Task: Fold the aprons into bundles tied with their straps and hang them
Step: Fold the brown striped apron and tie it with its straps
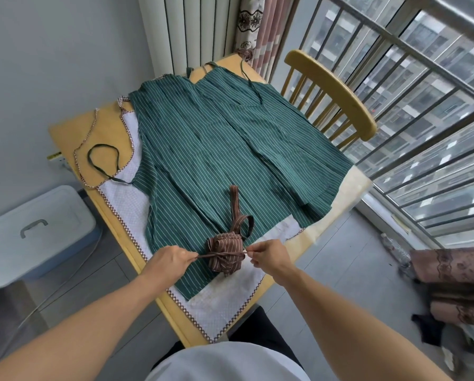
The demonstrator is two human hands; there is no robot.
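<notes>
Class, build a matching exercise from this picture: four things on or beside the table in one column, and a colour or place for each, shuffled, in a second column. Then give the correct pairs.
Things
1. apron bundle
2. spread apron
3. chair
4. storage box

Descriptions
A. green with thin white stripes, lying flat on the table
B. white lid with a grey handle, on the floor left of the table
C. brown striped, with a strap pulled tight by the left hand and the right hand
D. pale wood, between table and window railing

Pairs: 1-C, 2-A, 3-D, 4-B
</notes>
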